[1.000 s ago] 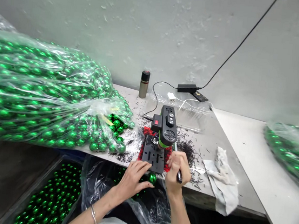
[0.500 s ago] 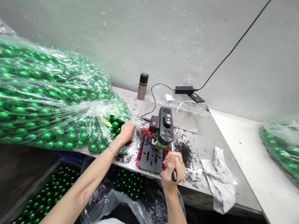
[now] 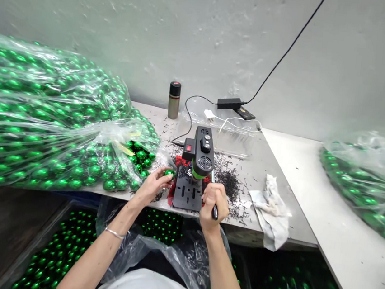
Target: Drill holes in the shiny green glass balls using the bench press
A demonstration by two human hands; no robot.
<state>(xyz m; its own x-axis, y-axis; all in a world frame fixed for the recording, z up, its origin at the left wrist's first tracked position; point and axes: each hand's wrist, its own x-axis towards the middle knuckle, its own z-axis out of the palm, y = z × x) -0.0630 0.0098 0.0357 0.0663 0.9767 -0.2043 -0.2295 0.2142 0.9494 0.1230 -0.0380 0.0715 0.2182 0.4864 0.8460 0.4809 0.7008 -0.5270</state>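
Between the fingertips of my left hand (image 3: 155,182) is a shiny green ball (image 3: 170,173), held just left of a small black bench machine (image 3: 204,152). The machine has round vents, buttons and a red switch, and stands on a slotted black base plate (image 3: 187,196) over a red mat. My right hand (image 3: 214,203) is wrapped around a black-ended lever (image 3: 215,213) at the machine's right side. Left of my left hand, the mouth of a large clear bag (image 3: 61,123) gapes over more green balls (image 3: 141,156).
Small black scraps (image 3: 227,184) litter the table. A bottle (image 3: 174,101), a power adapter (image 3: 229,103) with a cable, and a clear plastic tray (image 3: 236,144) sit at the back. A white cloth (image 3: 271,211) lies right. Ball-filled containers (image 3: 63,245) are below; another bag (image 3: 362,183) stands far right.
My left hand has come away from the bag's opening and now shows a green ball in its fingers. My right hand keeps its grip on the lever. The whole view has shifted slightly.
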